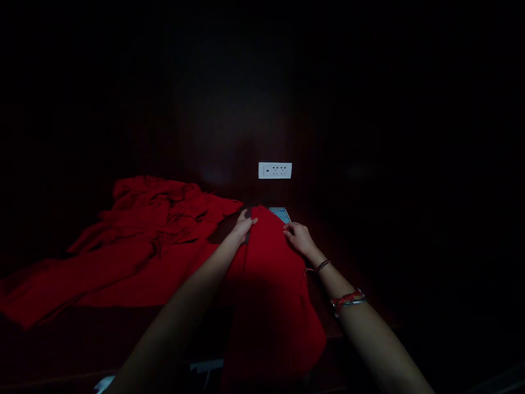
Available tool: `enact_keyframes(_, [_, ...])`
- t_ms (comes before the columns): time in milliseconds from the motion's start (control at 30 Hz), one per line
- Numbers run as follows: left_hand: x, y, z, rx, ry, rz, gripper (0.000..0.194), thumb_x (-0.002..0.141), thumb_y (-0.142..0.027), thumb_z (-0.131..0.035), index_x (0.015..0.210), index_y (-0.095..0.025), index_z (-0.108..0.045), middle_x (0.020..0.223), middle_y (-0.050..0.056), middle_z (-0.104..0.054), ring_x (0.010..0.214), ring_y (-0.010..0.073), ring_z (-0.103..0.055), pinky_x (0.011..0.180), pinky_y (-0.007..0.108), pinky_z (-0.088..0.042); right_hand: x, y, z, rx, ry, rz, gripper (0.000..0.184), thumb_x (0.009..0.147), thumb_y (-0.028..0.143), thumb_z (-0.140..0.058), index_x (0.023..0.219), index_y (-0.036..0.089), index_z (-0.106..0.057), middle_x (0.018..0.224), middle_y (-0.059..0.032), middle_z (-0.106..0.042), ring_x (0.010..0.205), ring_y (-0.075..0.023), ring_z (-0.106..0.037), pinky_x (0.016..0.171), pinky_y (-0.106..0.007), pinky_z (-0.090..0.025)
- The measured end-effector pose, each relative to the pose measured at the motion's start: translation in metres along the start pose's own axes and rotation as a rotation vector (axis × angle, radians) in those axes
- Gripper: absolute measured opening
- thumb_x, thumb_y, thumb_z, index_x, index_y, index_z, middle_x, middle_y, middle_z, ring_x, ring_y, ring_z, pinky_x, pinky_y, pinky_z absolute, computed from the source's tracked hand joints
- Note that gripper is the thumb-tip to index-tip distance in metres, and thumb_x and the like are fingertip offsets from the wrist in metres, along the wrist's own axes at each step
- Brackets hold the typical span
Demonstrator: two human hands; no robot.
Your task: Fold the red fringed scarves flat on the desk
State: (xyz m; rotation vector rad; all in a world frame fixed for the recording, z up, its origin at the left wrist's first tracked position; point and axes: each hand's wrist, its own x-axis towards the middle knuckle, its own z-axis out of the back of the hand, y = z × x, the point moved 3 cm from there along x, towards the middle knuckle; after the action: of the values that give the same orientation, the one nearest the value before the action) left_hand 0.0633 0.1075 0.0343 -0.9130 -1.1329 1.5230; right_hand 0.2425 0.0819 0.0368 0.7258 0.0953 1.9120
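Observation:
A red cloth [268, 284] lies lengthwise in front of me on a dark surface, its near end hanging over the front edge. My left hand [243, 225] rests on the cloth's far left corner with its fingers curled over the edge. My right hand [298, 236] pinches the cloth's far right edge. Bangles and a red thread circle my right forearm. A phone [281, 213] with a lit screen lies just beyond the cloth, partly hidden by it.
A heap of crumpled red fabric [139, 246] spreads over the left side of the surface. A white wall socket plate [274, 170] sits on the dark back panel behind the phone. The surroundings are very dark.

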Motion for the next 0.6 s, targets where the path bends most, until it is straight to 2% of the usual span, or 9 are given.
enact_keyframes(33, [0.001,0.003,0.000,0.030,-0.024,0.001,0.066,0.070,-0.017,-0.053,0.127,-0.017,-0.019,0.108,0.009,-0.052,0.091,0.0161,-0.053,0.071,0.021,-0.043,0.000,-0.002,-0.001,0.008,-0.002,-0.014,0.013,0.073,0.016,-0.047,0.082,0.016,-0.057,0.083,-0.0041,-0.060,0.076,-0.0113,-0.053,0.068,-0.019,-0.036])
enact_keyframes(167, [0.001,0.011,0.008,0.242,-0.101,-0.014,0.078,0.064,-0.022,-0.060,0.128,-0.013,-0.017,0.117,0.016,-0.043,0.106,0.0252,-0.042,0.084,0.030,-0.035,-0.002,-0.010,-0.009,-0.003,0.126,-0.086,0.016,0.069,0.014,-0.050,0.085,0.017,-0.055,0.081,-0.0036,-0.061,0.072,-0.0106,-0.054,0.063,-0.017,-0.036])
enact_keyframes(267, [-0.005,0.011,0.014,0.430,-0.088,-0.070,0.077,0.063,-0.030,-0.061,0.127,-0.015,-0.021,0.118,0.017,-0.041,0.108,0.0267,-0.040,0.085,0.031,-0.033,-0.003,-0.013,-0.008,-0.038,0.091,-0.141,0.016,0.071,0.019,-0.049,0.086,0.018,-0.054,0.081,-0.0043,-0.060,0.072,-0.0115,-0.054,0.061,-0.018,-0.036])
enact_keyframes(400, [-0.015,0.011,0.011,0.350,0.057,-0.081,0.084,0.059,-0.028,-0.066,0.127,-0.013,-0.019,0.118,0.014,-0.042,0.107,0.0227,-0.042,0.085,0.026,-0.034,-0.002,-0.012,-0.004,-0.036,0.034,-0.183,0.017,0.072,0.021,-0.048,0.087,0.018,-0.055,0.076,-0.0039,-0.060,0.067,-0.0117,-0.053,0.058,-0.019,-0.035])
enact_keyframes(500, [-0.019,0.008,0.006,0.245,0.045,-0.057,0.083,0.055,-0.015,-0.067,0.125,-0.011,-0.024,0.119,0.014,-0.042,0.107,0.0214,-0.042,0.082,0.023,-0.036,-0.001,-0.005,0.001,0.068,-0.009,-0.114,0.016,0.071,0.019,-0.049,0.086,0.017,-0.055,0.073,-0.0017,-0.060,0.064,-0.0102,-0.052,0.059,-0.019,-0.036])
enact_keyframes(600, [-0.020,0.003,0.003,0.143,0.048,-0.042,0.067,0.065,-0.011,-0.058,0.124,-0.012,-0.027,0.113,0.013,-0.048,0.094,0.0175,-0.051,0.071,0.021,-0.042,-0.002,0.003,0.013,0.170,-0.177,0.000,0.017,0.074,0.022,-0.045,0.087,0.016,-0.055,0.078,-0.0021,-0.060,0.070,-0.0105,-0.053,0.066,-0.020,-0.037])
